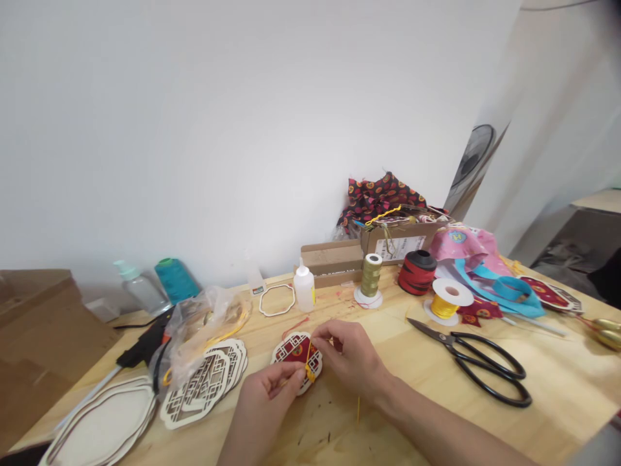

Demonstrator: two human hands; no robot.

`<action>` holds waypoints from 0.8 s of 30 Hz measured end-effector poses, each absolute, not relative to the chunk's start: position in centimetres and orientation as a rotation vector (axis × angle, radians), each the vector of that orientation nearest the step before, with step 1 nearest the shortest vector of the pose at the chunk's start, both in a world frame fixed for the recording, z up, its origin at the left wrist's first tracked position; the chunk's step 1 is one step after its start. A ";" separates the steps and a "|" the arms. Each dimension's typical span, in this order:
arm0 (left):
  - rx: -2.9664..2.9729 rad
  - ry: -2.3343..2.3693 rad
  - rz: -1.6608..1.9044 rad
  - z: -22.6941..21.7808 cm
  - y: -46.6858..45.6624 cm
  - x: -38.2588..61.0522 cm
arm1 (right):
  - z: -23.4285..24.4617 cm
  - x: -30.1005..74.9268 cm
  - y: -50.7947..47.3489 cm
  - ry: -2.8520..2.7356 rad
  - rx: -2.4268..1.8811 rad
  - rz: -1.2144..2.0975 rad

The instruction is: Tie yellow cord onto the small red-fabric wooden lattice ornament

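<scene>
At the near middle of the tabletop point(402, 349) lies a scalloped lattice ornament point(294, 350) backed with red patterned fabric, a yellow cord point(310, 373) knotted over its right side. The left hand point(272, 396) has thumb and fingers pinched on the cord by the knot; the right hand point(353, 355), just apart from it, pinches the cord's upper strand. Left of them lie overlapping lattice frames point(224, 364). Behind the ornament stands a white squeeze bottle point(305, 292); to the right are an olive thread spool point(371, 279), a yellow spool point(445, 305) and black-handled scissors point(453, 341). Farther back, patterned fabric point(381, 197) rises behind a filled cardboard box point(400, 246).
</scene>
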State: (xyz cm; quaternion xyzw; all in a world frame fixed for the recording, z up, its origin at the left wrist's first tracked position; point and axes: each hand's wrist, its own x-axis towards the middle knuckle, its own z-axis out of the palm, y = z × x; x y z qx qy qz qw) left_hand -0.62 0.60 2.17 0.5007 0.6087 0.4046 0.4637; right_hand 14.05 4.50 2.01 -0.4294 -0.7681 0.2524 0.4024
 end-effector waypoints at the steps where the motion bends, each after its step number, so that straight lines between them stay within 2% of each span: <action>1: 1.223 1.493 0.992 2.2 0.6 -0.6 | 2.0 14.1 4.5 -1.950 -1.087 0.630; 10: 1.219 1.480 0.980 2.1 0.4 -0.9 | 2.1 14.1 4.4 -1.997 -1.176 0.550; 18: 1.270 1.490 0.955 2.4 0.6 -1.3 | 1.6 14.2 4.5 -2.090 -1.214 0.837; 24: 1.172 1.455 0.973 2.2 0.6 -1.4 | 1.7 14.3 4.5 -2.058 -1.162 0.902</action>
